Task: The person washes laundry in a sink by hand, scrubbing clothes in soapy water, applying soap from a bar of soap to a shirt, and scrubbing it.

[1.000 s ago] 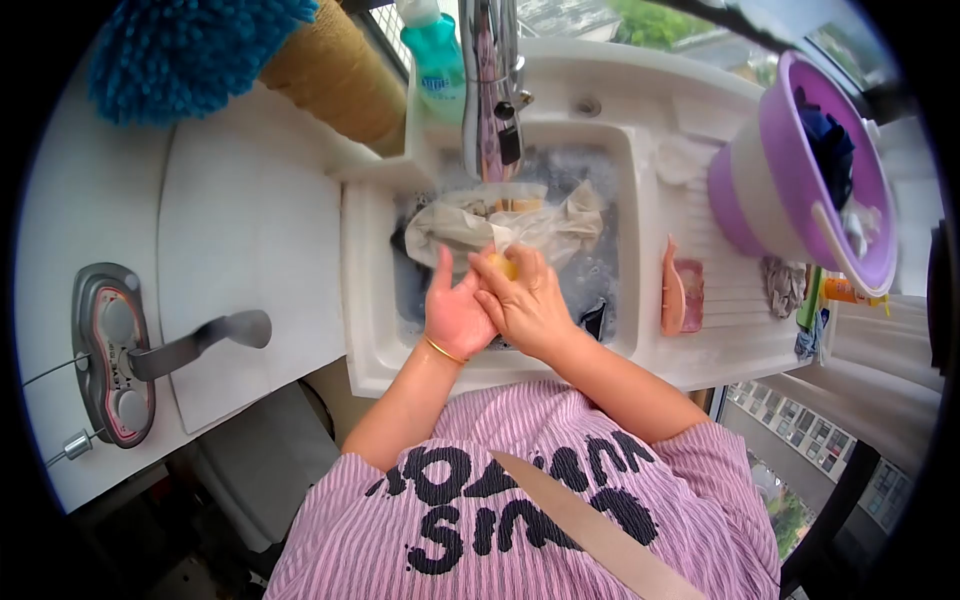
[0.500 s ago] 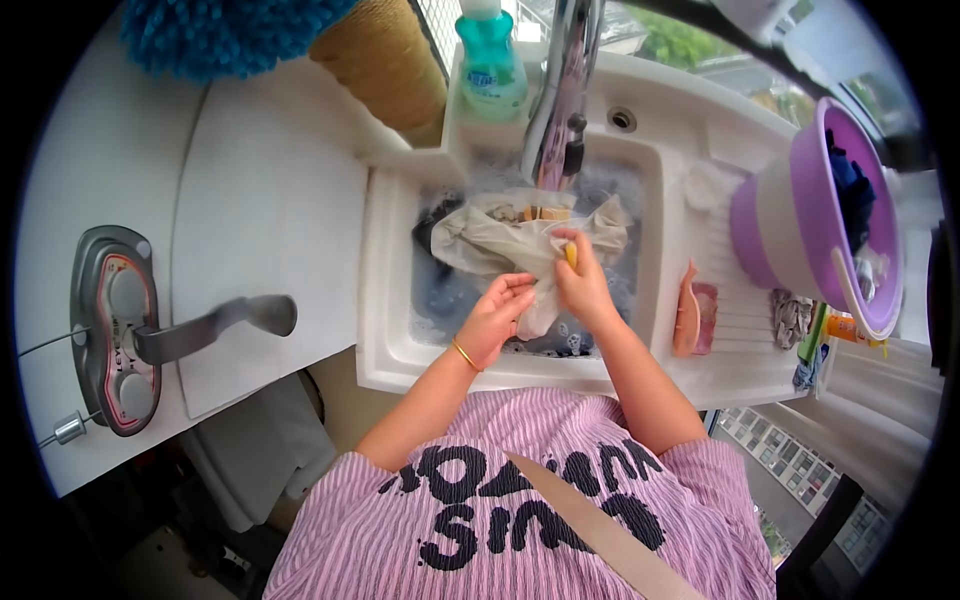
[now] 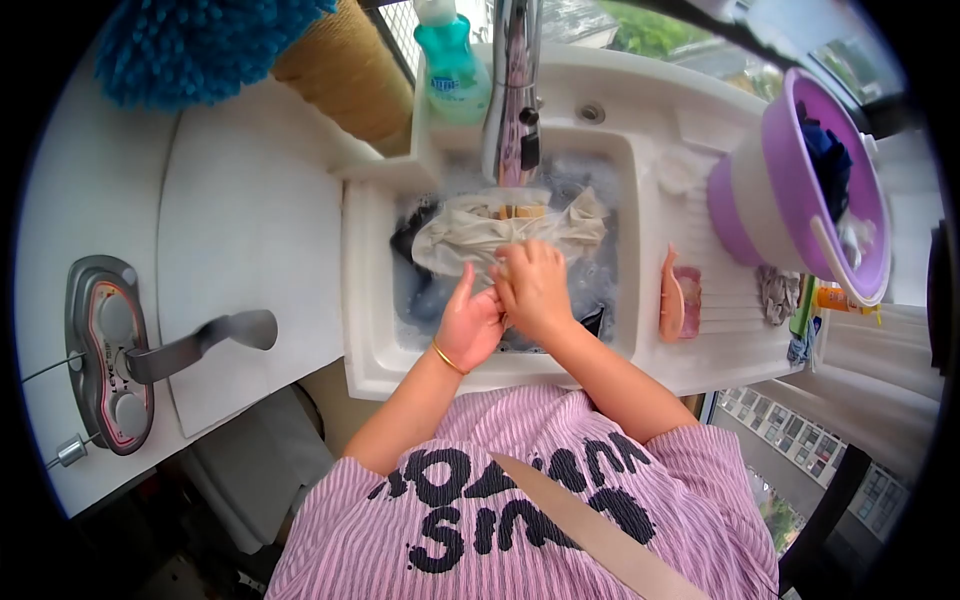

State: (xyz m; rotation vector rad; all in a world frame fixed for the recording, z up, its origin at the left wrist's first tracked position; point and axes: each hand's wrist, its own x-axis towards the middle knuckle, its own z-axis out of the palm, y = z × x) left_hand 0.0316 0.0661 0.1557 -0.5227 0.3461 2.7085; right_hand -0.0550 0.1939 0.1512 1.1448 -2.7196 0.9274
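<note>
In the sink (image 3: 625,260), a wet off-white cloth garment (image 3: 465,235) lies bunched in soapy water below the faucet (image 3: 515,110). My right hand (image 3: 538,290) is closed, palm down, at the garment's near side. A sliver of a small yellow piece, like a bar of soap, shows by its fingers; most of it is hidden. My left hand (image 3: 472,325), with a gold bracelet at the wrist, has its palm turned up and thumb apart. Its fingertips go under my right hand, so any cloth between them is hidden. A wooden-coloured block (image 3: 522,211) sits at the garment's far edge.
A green soap bottle (image 3: 452,75) stands behind the sink. On the right are a pink soap dish (image 3: 670,300), a purple bucket (image 3: 735,210) with dark cloth inside, and a grey rag (image 3: 778,295). A white counter (image 3: 250,230) lies left.
My right hand has turned palm down and moved over my left fingers, mostly covering the yellow piece. My left thumb has lifted apart. The view has shifted slightly.
</note>
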